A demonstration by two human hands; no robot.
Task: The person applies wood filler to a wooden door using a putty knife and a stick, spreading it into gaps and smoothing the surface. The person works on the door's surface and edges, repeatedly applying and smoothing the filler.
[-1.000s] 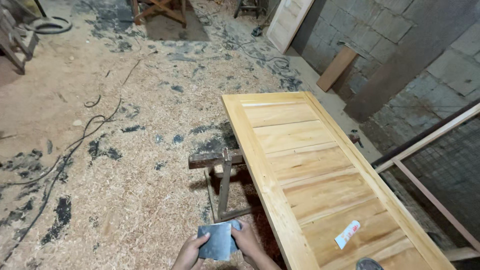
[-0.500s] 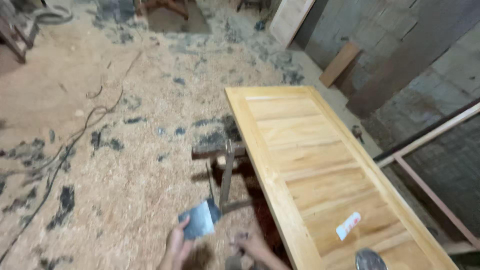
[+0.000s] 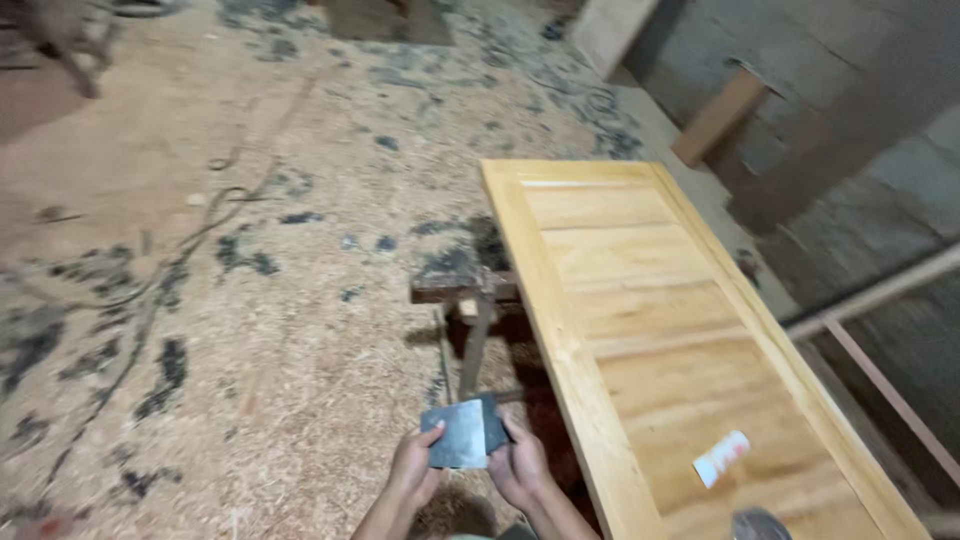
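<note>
1. grey and thin, a flat sheet that looks like sandpaper or a metal scraper is pinched between both hands low in the frame, just left of the door's near edge.
2. the left hand is clamped on the sheet's left lower corner, thumb on top and fingers curled beneath.
3. the right hand is closed on the sheet's right side, where a darker fold or second layer shows behind the front face.
4. the sheet lies roughly level, tilted a little toward the camera, its longer side running left to right between the two hands.
5. the pale wooden panelled door lies flat to the right of the hands and stretches away from the person; its long axis runs from lower right to upper left. the right hand is the nearer one, just beside the door's left rail.
6. a dark wooden trestle props the door from below, just beyond the hands.
7. a small white and red tube rests on the door's near panel, well apart from the sheet.
8. sawdust and shavings cover the floor, with a thin cable trailing across it.
</note>
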